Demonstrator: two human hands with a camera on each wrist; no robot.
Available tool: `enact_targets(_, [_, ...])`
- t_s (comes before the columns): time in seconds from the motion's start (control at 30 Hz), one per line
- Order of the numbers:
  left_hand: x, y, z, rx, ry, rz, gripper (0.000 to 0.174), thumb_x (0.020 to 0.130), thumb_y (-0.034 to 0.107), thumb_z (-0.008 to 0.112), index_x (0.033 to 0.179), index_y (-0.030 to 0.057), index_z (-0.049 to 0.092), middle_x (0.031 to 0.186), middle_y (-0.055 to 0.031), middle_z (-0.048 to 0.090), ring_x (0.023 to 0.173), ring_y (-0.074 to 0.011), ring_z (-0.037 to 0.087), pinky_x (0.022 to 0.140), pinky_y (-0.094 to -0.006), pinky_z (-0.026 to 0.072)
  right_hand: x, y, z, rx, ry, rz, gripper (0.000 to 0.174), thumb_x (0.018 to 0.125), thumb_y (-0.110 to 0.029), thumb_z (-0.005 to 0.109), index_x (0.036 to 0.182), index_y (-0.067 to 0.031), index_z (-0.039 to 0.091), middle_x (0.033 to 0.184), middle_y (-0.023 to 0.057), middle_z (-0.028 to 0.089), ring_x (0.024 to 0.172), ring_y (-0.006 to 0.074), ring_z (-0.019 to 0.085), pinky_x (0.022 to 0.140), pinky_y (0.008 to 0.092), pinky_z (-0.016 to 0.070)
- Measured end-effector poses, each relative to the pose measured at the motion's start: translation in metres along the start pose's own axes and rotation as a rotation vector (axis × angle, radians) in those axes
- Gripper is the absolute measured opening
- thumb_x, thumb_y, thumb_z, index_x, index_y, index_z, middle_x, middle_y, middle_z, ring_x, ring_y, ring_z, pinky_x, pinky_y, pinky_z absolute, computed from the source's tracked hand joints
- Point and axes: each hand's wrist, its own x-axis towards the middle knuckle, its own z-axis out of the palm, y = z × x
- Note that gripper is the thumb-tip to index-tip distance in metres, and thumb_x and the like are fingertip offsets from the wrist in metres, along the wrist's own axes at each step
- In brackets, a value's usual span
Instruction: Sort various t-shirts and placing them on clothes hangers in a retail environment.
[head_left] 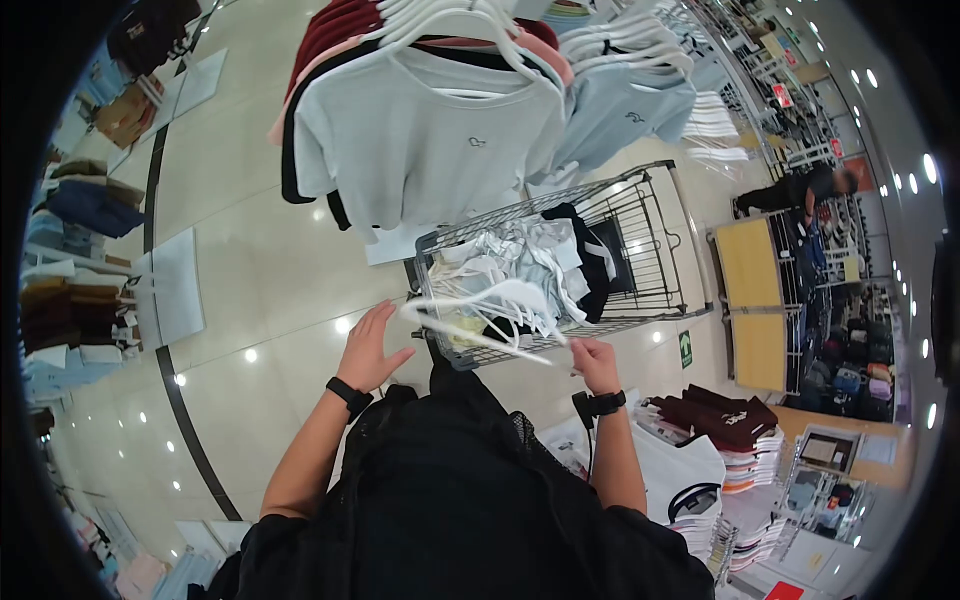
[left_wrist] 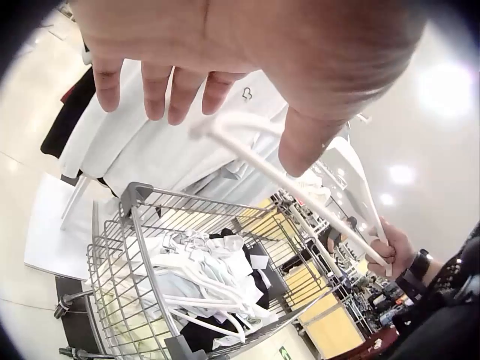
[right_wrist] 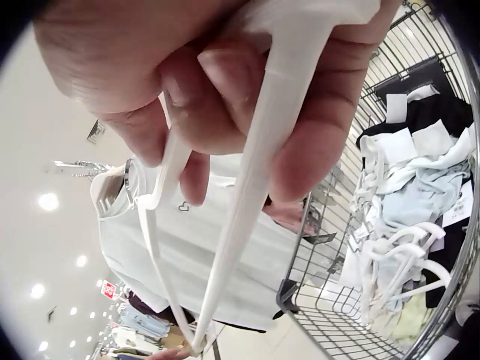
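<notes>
My right hand point(head_left: 598, 365) grips a bare white clothes hanger point(right_wrist: 251, 176) by one end, with fingers curled round its bars in the right wrist view. The hanger's other end points toward my left hand point(head_left: 368, 350), which is spread with straight fingers and holds nothing. In the left wrist view, that end overlaps the space below the left palm. Beneath the hanger stands a wire shopping cart point(head_left: 425, 243). Crumpled white, pale blue and black clothes point(right_wrist: 420, 199) lie in it with several white hangers point(right_wrist: 394, 262) and paper tags.
A rack of hanging T-shirts point(head_left: 430, 140) stands just beyond the cart, a pale grey-blue one in front. Folded dark red shirts point(head_left: 725, 415) lie on a display at right. Stacked clothes point(head_left: 95, 200) line the left. Another person point(head_left: 810, 195) bends near shelves at far right.
</notes>
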Motion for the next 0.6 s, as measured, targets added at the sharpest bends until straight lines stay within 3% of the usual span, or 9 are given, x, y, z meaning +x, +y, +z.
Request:
enact_targets(0.1, [0.014,0.009,0.013,0.021,-0.102,0.048,0.058,0.088,0.035,0.073,0.133,0.0044,0.053,0.13,-0.0149,0.061,0.123,-0.0356,0.054,0.103,-0.0406,0.0448,0.0,-0.003,0.006,0.048,-0.251,-0.088,0.021,0.097,-0.015,0.063,0.088,0.0018,0.072,0.061,-0.004,0.051,0.053,0.0037,0.042,0.048,0.0224,0.0299])
enact_targets(0.17, [0.026,0.022,0.02,-0.173,-0.283,-0.013,0.04,0.09,0.038,0.071,0.111,0.0044,0.067,0.106,-0.016,0.068,0.1,-0.0351,0.065,0.087,-0.0409,0.0508,0.008,-0.005,0.013,0.073,-0.278,-0.071,0.019,0.095,-0.011,0.063,0.085,0.0018,0.071,0.062,-0.0035,0.052,0.053,0.0038,0.042,0.048,0.0227,0.0299])
enact_targets(0.2, [0.029,0.026,0.024,-0.166,-0.288,-0.016,0.04,0.09,0.038,0.071,0.111,0.0044,0.067,0.106,-0.016,0.068,0.1,-0.0351,0.065,0.087,-0.0409,0.0508,0.015,-0.005,0.012,0.091,-0.311,-0.059,0.017,0.094,-0.008,0.062,0.083,0.0018,0.07,0.063,-0.0029,0.053,0.053,0.0039,0.041,0.048,0.0231,0.0299])
enact_targets(0.27, [0.03,0.034,0.036,-0.178,-0.511,-0.295,0.034,0.094,0.038,0.067,0.091,0.0042,0.07,0.08,-0.0163,0.067,0.076,-0.035,0.065,0.07,-0.0421,0.0502,0.043,0.015,0.005,0.194,-0.386,0.039,0.011,0.091,-0.004,0.06,0.086,0.001,0.068,0.069,-0.0019,0.056,0.056,0.0039,0.044,0.05,0.0222,0.0315])
enact_targets(0.3, [0.025,0.029,0.048,-0.284,-0.428,-0.301,0.036,0.097,0.037,0.065,0.085,0.0037,0.069,0.07,-0.0168,0.064,0.066,-0.0346,0.062,0.063,-0.0423,0.0474,0.058,0.019,0.005,0.212,-0.445,-0.002,0.009,0.091,-0.003,0.059,0.089,0.0005,0.067,0.073,-0.0017,0.058,0.057,0.0045,0.045,0.051,0.0225,0.0336])
enact_targets(0.4, [0.026,0.04,0.061,-0.259,-0.417,-0.376,0.035,0.096,0.037,0.065,0.086,0.0037,0.069,0.072,-0.0173,0.064,0.066,-0.0347,0.062,0.063,-0.0421,0.0473,0.12,0.059,0.003,0.115,-0.537,-0.13,0.008,0.092,-0.004,0.059,0.097,-0.0013,0.064,0.084,-0.001,0.062,0.062,0.0073,0.051,0.057,0.0234,0.0406])
enact_targets(0.47, [0.029,0.051,0.066,-0.171,-0.442,-0.444,0.035,0.097,0.037,0.064,0.086,0.0037,0.07,0.072,-0.0169,0.065,0.067,-0.0339,0.062,0.064,-0.0416,0.0476,0.168,0.09,0.006,-0.179,-0.455,-0.158,0.012,0.092,-0.01,0.062,0.1,-0.0024,0.068,0.08,0.0028,0.062,0.072,0.0117,0.057,0.066,0.0278,0.0472])
enact_targets(0.57, [0.024,0.058,0.075,-0.179,-0.339,-0.498,0.034,0.097,0.035,0.065,0.085,0.0032,0.069,0.072,-0.0167,0.064,0.065,-0.0343,0.061,0.063,-0.0414,0.0475,0.255,0.185,0.008,-0.403,-0.245,-0.167,0.021,0.091,-0.016,0.065,0.105,-0.0023,0.068,0.087,0.0075,0.069,0.07,0.0155,0.067,0.064,0.0302,0.053])
enact_targets(0.6, [0.025,0.066,0.074,-0.144,-0.28,-0.53,0.034,0.097,0.034,0.065,0.084,0.0024,0.068,0.07,-0.0157,0.064,0.063,-0.0316,0.06,0.062,-0.0399,0.047,0.279,0.203,0.01,-0.355,-0.204,0.05,0.024,0.09,-0.02,0.066,0.107,-0.002,0.067,0.087,0.0096,0.07,0.067,0.0162,0.067,0.064,0.0305,0.0537])
